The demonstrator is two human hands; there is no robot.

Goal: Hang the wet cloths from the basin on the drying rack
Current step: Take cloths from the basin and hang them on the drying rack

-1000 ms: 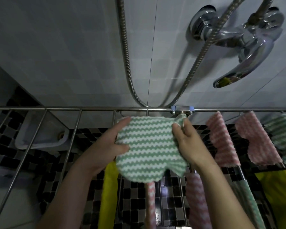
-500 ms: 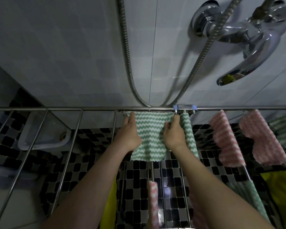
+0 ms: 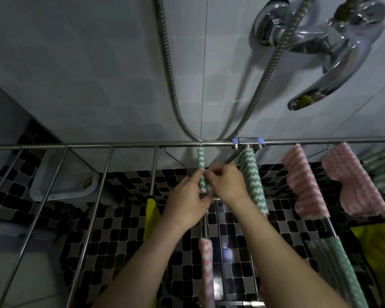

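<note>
L hand (image 3: 187, 202) & R hand (image 3: 228, 184) both pinch the green cloth (image 3: 201, 161), fingers curled on it. Cloth hangs edge-on over a rod of the drying rack (image 3: 98, 145), just below the wall-side rail. Second green cloth (image 3: 251, 174) hangs just to the right, pink cloths (image 3: 302, 181) beyond.

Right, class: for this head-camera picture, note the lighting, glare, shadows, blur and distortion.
Head view: dim; glare on the chrome mixer tap; the ribbed metal shower hose throws a shadow on the white tiled wall; left hand and right hand blur, pinching the green-and-white zigzag cloth; rungs of the steel drying rack fan outward, wide-angle stretch.
</note>
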